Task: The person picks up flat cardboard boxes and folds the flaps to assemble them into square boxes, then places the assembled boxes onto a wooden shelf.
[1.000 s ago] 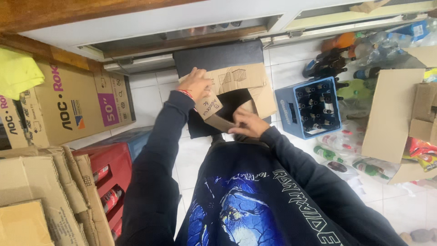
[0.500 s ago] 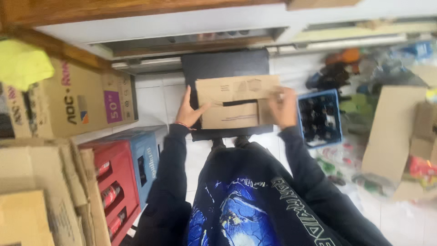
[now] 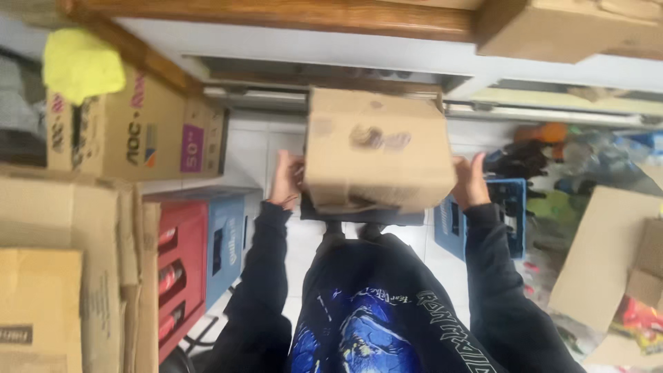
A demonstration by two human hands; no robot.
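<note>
At nine o'clock from your hands stands a stack of crates, the red crate (image 3: 181, 276) with bottles in it and a blue crate (image 3: 226, 242) pressed against its right side, both on the tiled floor (image 3: 252, 155). Above them, at about ten o'clock, sits a large printed cardboard carton (image 3: 131, 128) with a yellow cloth (image 3: 81, 63) on top.

Your left hand (image 3: 285, 181) is flat against the left wall of the brown cardboard box (image 3: 378, 148), fingers spread upward along its edge. The box is lifted in front of your chest, off the floor, its broad face turned toward you and its shape squared up. A dark panel shows just beneath its lower edge, at six o'clock; what it is cannot be told.

Your right hand (image 3: 469, 181) presses the opposite wall the same way, so the grip is a two-sided clamp of open palms rather than a pinch.

At three o'clock another blue crate (image 3: 511, 217), holding dark bottles, rests on the floor.

By the look of it, the box is formed and raised; it has not been set down anywhere.
</note>
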